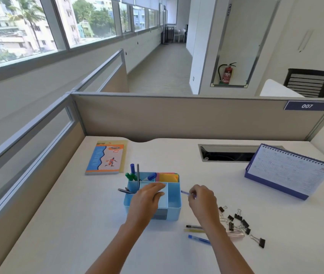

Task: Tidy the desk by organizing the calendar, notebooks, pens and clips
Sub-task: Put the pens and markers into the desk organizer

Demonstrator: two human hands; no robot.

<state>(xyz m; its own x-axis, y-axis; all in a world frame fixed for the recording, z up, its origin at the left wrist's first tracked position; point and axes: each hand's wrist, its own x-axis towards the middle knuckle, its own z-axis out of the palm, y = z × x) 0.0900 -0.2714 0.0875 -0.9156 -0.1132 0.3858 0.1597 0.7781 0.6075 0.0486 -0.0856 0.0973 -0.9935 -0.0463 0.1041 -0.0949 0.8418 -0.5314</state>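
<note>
My left hand (pixel 147 196) grips the organizer (pixel 174 206), hiding its middle compartment; my right hand (pixel 202 201) pinches a blue pen (pixel 185 192) beside it; my forearm (pixel 223 246) half-covers loose pens (pixel 194 226) beside the clips (pixel 240 222); the bench (pixel 68 224) stretches wide leftward.

R hand (pixel 202 200): pen (pixel 185 192); L hand (pixel 147 198): organizer (pixel 174 213)

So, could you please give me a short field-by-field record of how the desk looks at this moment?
Surface: white desk
Organiser: light blue plastic desk organiser, centre, holding markers and coloured sticky notes
Left hand: holds the organiser's top
Right hand: pinches a thin blue pen beside the organiser's right edge
Notebooks: colourful stack lying flat, far left
Calendar: blue-based spiral desk calendar, standing, far right
Still loose: black binder clips and several pens, near right
</note>
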